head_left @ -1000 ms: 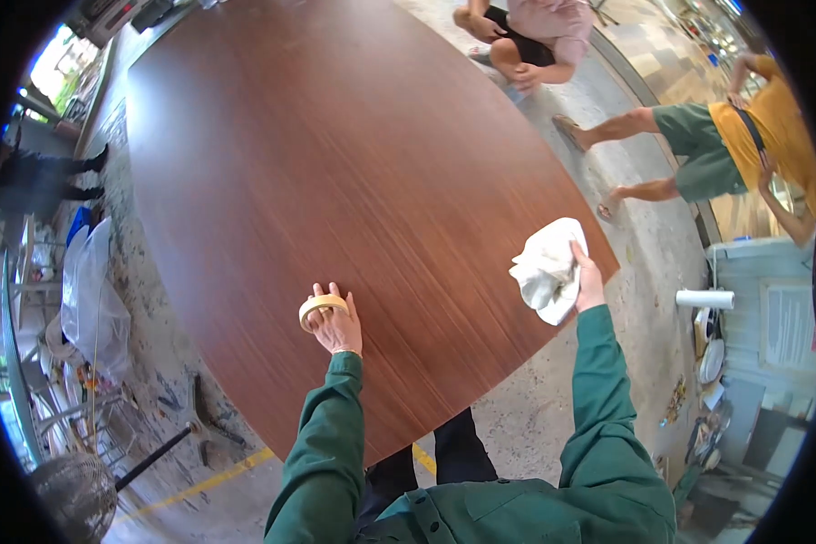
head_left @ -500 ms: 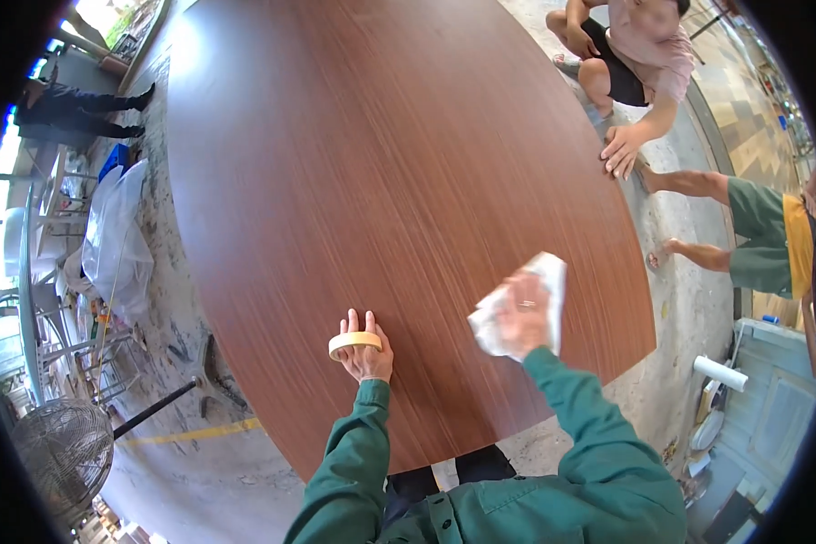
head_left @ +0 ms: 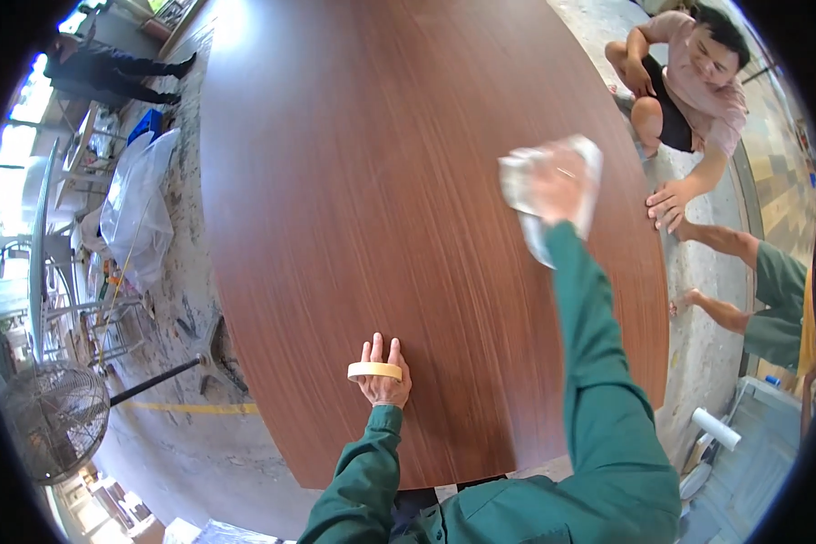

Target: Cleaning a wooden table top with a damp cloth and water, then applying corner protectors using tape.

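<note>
My left hand [head_left: 383, 376] lies flat on the near part of a large brown wooden tabletop [head_left: 354, 163], with a roll of pale tape [head_left: 374, 370] worn around its fingers. My right hand [head_left: 558, 186] is stretched far out over the right side of the tabletop and grips a crumpled white cloth [head_left: 535, 181] pressed against the wood; the hand and cloth are motion-blurred. Both arms wear green sleeves.
A person in a pink top [head_left: 689, 82] crouches at the far right edge with a hand on the table's rim. Another person in green and yellow [head_left: 780, 299] sits at the right. A fan [head_left: 54, 417], clear plastic bags [head_left: 140, 199] and metal frames stand at the left.
My right hand has swept the cloth from the near right edge forward across the tabletop. My left hand has stayed planted on the wood with the tape.
</note>
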The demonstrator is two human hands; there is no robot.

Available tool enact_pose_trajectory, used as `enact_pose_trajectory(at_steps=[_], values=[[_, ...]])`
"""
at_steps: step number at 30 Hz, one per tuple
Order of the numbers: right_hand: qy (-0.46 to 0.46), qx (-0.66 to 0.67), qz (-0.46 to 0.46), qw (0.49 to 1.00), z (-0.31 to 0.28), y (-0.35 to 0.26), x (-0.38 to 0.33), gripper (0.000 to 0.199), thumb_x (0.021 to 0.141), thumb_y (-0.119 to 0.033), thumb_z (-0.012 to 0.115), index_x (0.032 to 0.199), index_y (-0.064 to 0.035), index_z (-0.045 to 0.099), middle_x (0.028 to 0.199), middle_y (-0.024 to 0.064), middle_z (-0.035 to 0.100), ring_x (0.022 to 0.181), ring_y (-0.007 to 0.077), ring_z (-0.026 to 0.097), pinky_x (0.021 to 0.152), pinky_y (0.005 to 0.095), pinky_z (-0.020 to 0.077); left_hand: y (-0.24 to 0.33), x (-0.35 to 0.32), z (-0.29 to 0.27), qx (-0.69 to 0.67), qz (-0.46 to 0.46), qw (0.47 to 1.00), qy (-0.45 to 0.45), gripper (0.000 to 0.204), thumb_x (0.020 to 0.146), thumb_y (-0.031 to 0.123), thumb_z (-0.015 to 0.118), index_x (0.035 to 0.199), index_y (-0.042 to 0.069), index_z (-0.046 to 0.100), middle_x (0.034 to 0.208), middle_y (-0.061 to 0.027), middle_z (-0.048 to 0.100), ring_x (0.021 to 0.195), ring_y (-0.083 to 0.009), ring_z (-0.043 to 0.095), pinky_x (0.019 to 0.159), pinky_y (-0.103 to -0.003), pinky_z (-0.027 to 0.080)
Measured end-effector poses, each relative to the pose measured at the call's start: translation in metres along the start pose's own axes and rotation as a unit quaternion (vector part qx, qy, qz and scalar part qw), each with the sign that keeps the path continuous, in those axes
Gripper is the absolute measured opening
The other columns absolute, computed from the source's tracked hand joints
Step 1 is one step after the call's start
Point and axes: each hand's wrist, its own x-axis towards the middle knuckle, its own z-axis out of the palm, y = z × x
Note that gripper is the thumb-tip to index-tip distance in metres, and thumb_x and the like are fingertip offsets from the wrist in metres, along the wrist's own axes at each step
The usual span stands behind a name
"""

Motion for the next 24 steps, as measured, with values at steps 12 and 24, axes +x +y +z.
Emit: enact_pose_trajectory(at_steps=[12,24], values=[[-0.236,-0.350,0.432,0.797,-0.171,0.208,-0.233,0.054,0.088,-0.047,0.031,0.122,-0.0077,0.045,0.126,0.0096,0.044,0.115,0.0266,0.043,0.097,0.0428,0.0306,-0.006,0.000,-0.006,-0.053,-0.018,0.998,-0.002,0.027,0.076,0.023,0.058,0.103,0.022,0.061,0.119,-0.0051,0.051,0.112,-0.0251,0.045,0.090,-0.042,0.032],[-0.206,0.031,-0.071,0.975,-0.104,-0.322,-0.146,0.058,0.084,-0.051,0.038,0.135,-0.0230,0.031,0.144,0.0051,0.019,0.132,0.0305,0.014,0.105,0.0525,0.0105,-0.120,-0.063,-0.072,-0.476,0.052,0.877,-0.040,0.012,0.077,0.015,0.061,0.088,0.012,0.060,0.076,-0.0031,0.059,0.070,-0.0254,0.054,0.059,-0.036,0.044]])
